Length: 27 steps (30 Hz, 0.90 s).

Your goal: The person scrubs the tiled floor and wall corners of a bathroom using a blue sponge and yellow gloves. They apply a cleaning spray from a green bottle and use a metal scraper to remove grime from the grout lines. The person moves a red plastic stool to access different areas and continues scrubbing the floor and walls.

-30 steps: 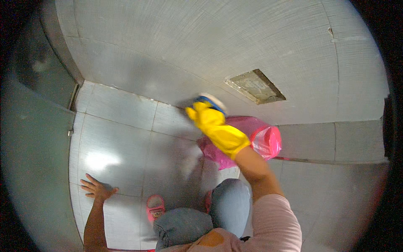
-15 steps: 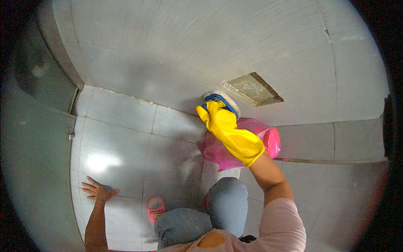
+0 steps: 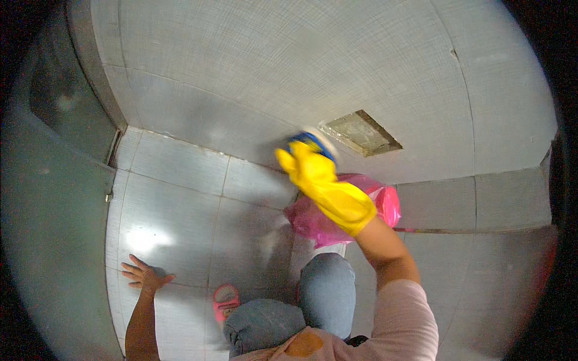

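My right hand, in a long yellow rubber glove, is closed around a blue scrub brush with pale bristles. The bristle side lies against the grey tiled wall, just left of a recessed rectangular opening. Motion smears the brush and the glove's fingers. My bare left hand rests on the grey floor tiles at the lower left, fingers spread, holding nothing.
A pink plastic bag with a round pink object lies below my right forearm, by a low ledge. A frosted glass panel borders the floor on the left. My bent knees and a pink sandal are near.
The brush in my right hand has shifted slightly left along the wall. My left hand stays spread on the floor. The whole view has tilted a little.
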Available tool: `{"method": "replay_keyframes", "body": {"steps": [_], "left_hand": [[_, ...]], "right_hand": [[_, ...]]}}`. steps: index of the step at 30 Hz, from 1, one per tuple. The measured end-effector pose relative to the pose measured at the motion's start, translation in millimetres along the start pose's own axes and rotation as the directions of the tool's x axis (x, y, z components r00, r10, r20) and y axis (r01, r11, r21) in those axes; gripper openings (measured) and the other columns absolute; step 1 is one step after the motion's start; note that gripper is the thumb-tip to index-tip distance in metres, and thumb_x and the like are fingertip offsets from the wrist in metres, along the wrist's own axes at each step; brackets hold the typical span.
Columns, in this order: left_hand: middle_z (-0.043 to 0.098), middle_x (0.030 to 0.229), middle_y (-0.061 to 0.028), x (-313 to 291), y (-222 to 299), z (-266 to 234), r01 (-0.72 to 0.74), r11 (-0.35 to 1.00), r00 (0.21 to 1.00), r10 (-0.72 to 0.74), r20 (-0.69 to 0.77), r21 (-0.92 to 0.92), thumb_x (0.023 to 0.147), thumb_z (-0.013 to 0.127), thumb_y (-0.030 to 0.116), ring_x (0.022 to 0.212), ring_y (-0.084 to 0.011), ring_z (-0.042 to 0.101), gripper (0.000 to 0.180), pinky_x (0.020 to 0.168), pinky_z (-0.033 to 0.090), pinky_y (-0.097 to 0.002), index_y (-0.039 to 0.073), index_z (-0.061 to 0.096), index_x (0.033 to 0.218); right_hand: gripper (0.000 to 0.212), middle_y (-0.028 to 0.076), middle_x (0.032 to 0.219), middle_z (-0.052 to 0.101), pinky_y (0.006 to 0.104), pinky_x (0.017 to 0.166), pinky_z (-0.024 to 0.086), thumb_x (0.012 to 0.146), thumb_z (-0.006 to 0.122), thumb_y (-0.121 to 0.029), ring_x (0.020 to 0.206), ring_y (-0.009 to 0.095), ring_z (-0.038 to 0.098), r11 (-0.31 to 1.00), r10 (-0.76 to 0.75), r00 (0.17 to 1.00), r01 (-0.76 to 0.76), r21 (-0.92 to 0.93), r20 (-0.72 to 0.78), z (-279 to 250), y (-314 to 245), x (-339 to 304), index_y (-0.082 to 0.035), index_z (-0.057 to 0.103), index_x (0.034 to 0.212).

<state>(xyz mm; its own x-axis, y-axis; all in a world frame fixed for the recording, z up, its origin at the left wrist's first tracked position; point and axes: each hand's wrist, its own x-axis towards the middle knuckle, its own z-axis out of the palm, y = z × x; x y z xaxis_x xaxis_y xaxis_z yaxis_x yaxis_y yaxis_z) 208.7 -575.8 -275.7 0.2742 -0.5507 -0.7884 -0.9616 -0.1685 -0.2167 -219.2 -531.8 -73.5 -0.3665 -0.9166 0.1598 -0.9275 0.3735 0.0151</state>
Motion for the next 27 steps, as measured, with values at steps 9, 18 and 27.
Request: {"method": "replay_keyframes", "body": {"steps": [9, 18, 27], "left_hand": [[-0.034, 0.132, -0.0266, 0, -1, -1, 0.001, 0.999, 1.000, -0.003, -0.028, -0.045, 0.047, 0.086, 0.038, 0.126, -0.0428, -0.025, 0.148, 0.100, 0.003, -0.0638, 0.013, -0.035, 0.128], [-0.033, 0.134, -0.0245, -7, 9, 0, -0.041, 0.999, 0.999, 0.041, -0.036, -0.014, 0.047, 0.087, 0.035, 0.127, -0.0410, -0.024, 0.147, 0.101, 0.005, -0.0626, 0.013, -0.033, 0.129], [-0.036, 0.133, -0.0229, -6, 0, -2, -0.009, 0.997, 1.000, 0.007, -0.024, -0.079, 0.048, 0.087, 0.030, 0.127, -0.0394, -0.026, 0.147, 0.102, 0.000, -0.0611, 0.015, -0.034, 0.129]], "right_hand": [[0.024, 0.012, 0.070, 0.060, 0.0411, 0.054, 0.044, 0.075, 0.068, -0.026, 0.061, 0.033, 0.057, 0.967, 0.003, 0.932, 0.090, 0.240, -0.362, -42, -29, 22, -0.007, 0.056, 0.085], [0.035, 0.018, 0.086, 0.061, 0.0471, 0.064, 0.043, 0.078, 0.058, -0.042, 0.077, 0.038, 0.057, 0.993, -0.060, 0.997, 0.065, 0.098, -0.057, -17, -4, 4, -0.009, 0.058, 0.090], [0.029, 0.019, 0.083, 0.061, 0.0441, 0.065, 0.046, 0.082, 0.059, -0.033, 0.077, 0.039, 0.057, 0.859, 0.229, 0.958, -0.116, 0.499, -0.172, -153, -16, 31, -0.005, 0.058, 0.087]]}}
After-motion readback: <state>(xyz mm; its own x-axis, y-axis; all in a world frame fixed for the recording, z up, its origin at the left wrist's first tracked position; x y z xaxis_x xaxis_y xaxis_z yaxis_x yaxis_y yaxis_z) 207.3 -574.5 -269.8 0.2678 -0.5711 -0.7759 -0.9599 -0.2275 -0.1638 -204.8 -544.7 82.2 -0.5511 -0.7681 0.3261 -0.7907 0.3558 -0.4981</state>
